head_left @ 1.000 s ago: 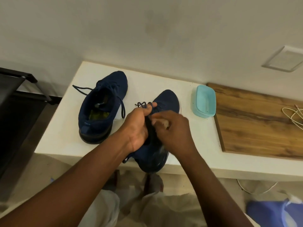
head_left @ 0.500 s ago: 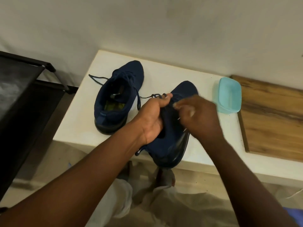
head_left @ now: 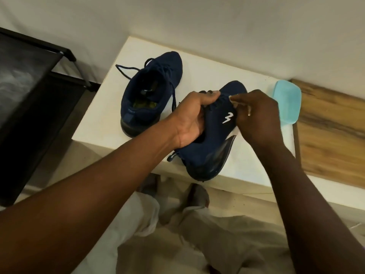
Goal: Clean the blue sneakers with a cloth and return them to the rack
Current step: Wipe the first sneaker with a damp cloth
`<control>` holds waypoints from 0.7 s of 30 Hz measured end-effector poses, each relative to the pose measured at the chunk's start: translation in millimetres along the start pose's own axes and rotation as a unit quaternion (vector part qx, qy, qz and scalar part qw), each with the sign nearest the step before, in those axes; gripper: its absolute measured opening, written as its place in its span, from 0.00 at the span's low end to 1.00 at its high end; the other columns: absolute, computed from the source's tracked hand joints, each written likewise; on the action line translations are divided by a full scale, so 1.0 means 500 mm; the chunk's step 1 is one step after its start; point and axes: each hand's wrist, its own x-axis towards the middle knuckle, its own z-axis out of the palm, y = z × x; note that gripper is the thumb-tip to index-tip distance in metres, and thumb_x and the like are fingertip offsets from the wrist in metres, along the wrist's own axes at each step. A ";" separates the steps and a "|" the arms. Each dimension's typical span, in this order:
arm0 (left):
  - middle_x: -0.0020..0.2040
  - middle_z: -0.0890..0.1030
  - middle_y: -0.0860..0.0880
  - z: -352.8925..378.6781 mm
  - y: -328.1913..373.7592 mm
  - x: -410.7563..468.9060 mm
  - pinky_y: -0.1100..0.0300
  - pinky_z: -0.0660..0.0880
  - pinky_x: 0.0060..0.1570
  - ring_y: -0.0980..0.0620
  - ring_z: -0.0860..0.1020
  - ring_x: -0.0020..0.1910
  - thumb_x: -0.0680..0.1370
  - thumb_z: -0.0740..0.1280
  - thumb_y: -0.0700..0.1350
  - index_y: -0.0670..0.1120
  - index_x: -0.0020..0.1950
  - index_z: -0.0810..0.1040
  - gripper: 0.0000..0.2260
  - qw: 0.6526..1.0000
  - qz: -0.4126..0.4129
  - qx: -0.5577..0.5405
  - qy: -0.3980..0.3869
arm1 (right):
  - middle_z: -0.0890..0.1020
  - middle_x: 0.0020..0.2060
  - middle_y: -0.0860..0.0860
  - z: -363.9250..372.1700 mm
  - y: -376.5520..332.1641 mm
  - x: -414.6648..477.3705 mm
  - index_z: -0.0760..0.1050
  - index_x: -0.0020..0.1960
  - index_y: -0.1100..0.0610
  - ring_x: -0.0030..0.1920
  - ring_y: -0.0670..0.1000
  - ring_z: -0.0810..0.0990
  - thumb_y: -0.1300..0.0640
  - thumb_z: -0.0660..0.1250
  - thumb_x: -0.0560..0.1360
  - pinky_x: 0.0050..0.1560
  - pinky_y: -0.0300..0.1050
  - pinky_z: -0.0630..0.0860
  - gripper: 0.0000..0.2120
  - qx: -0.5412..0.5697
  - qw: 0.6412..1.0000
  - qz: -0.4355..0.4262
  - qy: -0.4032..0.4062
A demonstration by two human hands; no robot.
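The black rack [head_left: 29, 99] stands left of the white surface [head_left: 207, 70], where one blue sneaker [head_left: 152, 89] rests. The left hand [head_left: 190, 117] grips the other sneaker [head_left: 211, 143] by its opening, toe pointing away, above the near edge; the right hand [head_left: 258, 115] pinches a pale cloth [head_left: 233, 100] against its right side.

A: Nearer sneaker [head_left: 207, 139]?
B: Navy knit upper, white zigzag mark on its side, glossy black sole.
A: Farther sneaker [head_left: 152, 86]?
B: Same navy, navy laces, black sole. The insole shows yellow-green.
A: Cloth [head_left: 235, 102]?
B: Pale off-white. Only a scrap is visible.
A: Surfaces?
B: Tabletop [head_left: 207, 70] white. Board [head_left: 331, 127] warm brown wood with darker grain streaks.
A: The rest?
B: Container [head_left: 288, 101] pale turquoise. Rack [head_left: 39, 80] black, with a grey sheen on its top panel. Trousers [head_left: 197, 246] beige. Wall [head_left: 197, 22] off-white.
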 end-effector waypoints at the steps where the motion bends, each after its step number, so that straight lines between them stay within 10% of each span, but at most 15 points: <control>1: 0.42 0.83 0.46 -0.003 0.000 0.001 0.56 0.81 0.53 0.49 0.82 0.45 0.82 0.62 0.40 0.41 0.51 0.81 0.08 1.000 0.005 -0.001 -0.007 | 0.83 0.49 0.57 0.001 -0.010 -0.002 0.83 0.57 0.58 0.49 0.58 0.81 0.68 0.64 0.74 0.52 0.53 0.78 0.15 0.013 1.000 -0.012 -0.007; 5: 0.42 0.84 0.46 -0.018 0.013 -0.001 0.59 0.82 0.46 0.50 0.83 0.42 0.82 0.64 0.44 0.42 0.50 0.81 0.08 1.000 0.013 0.002 -0.028 | 0.85 0.45 0.52 -0.007 -0.047 -0.044 0.85 0.52 0.57 0.45 0.49 0.81 0.69 0.68 0.73 0.47 0.42 0.78 0.13 0.092 0.981 -0.129 -0.112; 13: 0.55 0.82 0.43 -0.009 -0.020 0.034 0.56 0.79 0.60 0.48 0.81 0.56 0.81 0.62 0.30 0.44 0.66 0.75 0.16 0.985 0.050 0.161 0.024 | 0.84 0.47 0.55 0.003 -0.029 -0.021 0.84 0.53 0.56 0.47 0.55 0.81 0.66 0.64 0.75 0.48 0.52 0.78 0.13 0.047 0.998 -0.027 -0.018; 18: 0.60 0.82 0.42 -0.017 -0.012 0.020 0.59 0.81 0.54 0.49 0.82 0.55 0.83 0.59 0.31 0.44 0.68 0.74 0.16 0.989 0.036 0.144 0.020 | 0.85 0.47 0.46 -0.042 -0.004 -0.049 0.85 0.52 0.51 0.42 0.42 0.78 0.62 0.70 0.73 0.45 0.30 0.74 0.11 0.064 0.988 -0.025 -0.137; 21: 0.59 0.82 0.41 -0.007 -0.016 0.018 0.54 0.81 0.57 0.47 0.83 0.55 0.81 0.63 0.30 0.43 0.68 0.75 0.17 0.991 0.027 0.129 0.018 | 0.85 0.49 0.49 -0.035 0.029 -0.041 0.84 0.54 0.53 0.46 0.44 0.79 0.59 0.70 0.75 0.47 0.30 0.72 0.09 0.043 0.996 0.035 -0.074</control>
